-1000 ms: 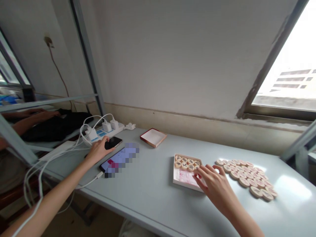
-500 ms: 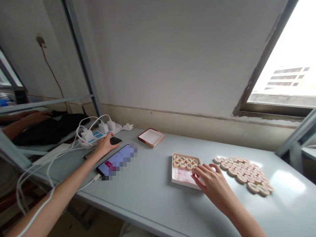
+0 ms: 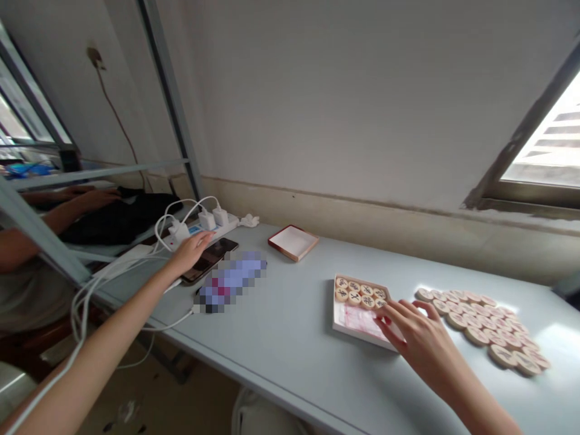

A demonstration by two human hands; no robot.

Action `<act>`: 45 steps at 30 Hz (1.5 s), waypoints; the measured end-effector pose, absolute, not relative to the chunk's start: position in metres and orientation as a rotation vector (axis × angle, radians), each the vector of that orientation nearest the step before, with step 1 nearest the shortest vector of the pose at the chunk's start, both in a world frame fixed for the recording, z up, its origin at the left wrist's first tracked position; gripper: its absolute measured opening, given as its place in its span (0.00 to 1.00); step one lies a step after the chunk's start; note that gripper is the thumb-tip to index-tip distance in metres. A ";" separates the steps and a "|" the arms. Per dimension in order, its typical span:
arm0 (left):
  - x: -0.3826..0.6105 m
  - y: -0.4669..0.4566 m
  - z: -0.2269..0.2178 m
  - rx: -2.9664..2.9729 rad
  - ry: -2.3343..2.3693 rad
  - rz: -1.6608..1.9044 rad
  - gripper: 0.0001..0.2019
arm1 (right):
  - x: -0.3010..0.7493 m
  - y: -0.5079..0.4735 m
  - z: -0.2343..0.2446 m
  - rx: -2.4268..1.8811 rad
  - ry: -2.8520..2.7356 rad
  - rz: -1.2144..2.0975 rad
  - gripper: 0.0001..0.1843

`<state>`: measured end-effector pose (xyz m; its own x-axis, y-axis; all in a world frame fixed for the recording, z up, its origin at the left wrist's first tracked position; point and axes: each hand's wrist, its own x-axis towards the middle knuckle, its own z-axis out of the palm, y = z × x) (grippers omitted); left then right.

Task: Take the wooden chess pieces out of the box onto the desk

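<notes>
My right hand [image 3: 414,329] is bent over the right side of a small open box [image 3: 338,314], its thumb and fingertips closed at the end disc of the second row. Two rows of round wooden Chinese chess pieces [image 3: 354,297] with dark characters fill the far half of the box. Crumpled, red-marked clear plastic [image 3: 356,318] covers the near half. Over a dark phone [image 3: 222,249] hovers my left hand [image 3: 193,251], fingers stretched out and holding nothing. Right of the box, many more pieces [image 3: 484,323] lie flat in a cluster, some with reddish characters.
The box lid [image 3: 294,241] lies inside up near the wall. A second phone [image 3: 235,281], charging by cable, lies in front of the dark one. A power strip [image 3: 229,223] with white plugs and loose cables stands behind. Another person's arm [image 3: 86,205] is beyond the metal frame [image 3: 174,90].
The view has turned left. My left hand has shifted off the end of the dark phone, its fingers straightening, and more of that phone shows. My right hand stays at the same piece.
</notes>
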<state>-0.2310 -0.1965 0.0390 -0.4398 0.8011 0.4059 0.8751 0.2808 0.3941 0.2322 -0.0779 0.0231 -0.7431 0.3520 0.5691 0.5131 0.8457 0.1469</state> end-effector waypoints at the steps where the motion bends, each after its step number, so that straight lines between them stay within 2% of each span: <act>1: -0.234 -0.205 0.039 -1.617 -2.364 -0.903 0.33 | 0.232 -0.078 0.023 -0.627 -2.486 -0.405 0.17; 5: -0.238 -0.235 0.036 -1.689 -2.312 -0.915 0.33 | 0.231 -0.077 0.024 -0.589 -2.490 -0.431 0.17; 13: -0.242 -0.238 0.031 -1.744 -2.355 -0.623 0.37 | 0.231 -0.078 0.023 -0.552 -2.479 -0.464 0.18; 25: -0.265 -0.240 0.014 -1.769 -2.305 -0.362 0.33 | 0.232 -0.077 0.024 -0.572 -2.498 -0.456 0.19; 45: -0.265 -0.239 0.016 -1.674 -2.397 -0.467 0.36 | 0.235 -0.078 0.022 -0.646 -2.537 -0.445 0.18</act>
<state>-0.2649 -0.2387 0.0161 -0.3496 0.8796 0.3225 0.9364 0.3165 0.1520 0.2347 -0.0777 0.0224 -0.7729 0.3595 0.5229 0.5160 0.8357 0.1880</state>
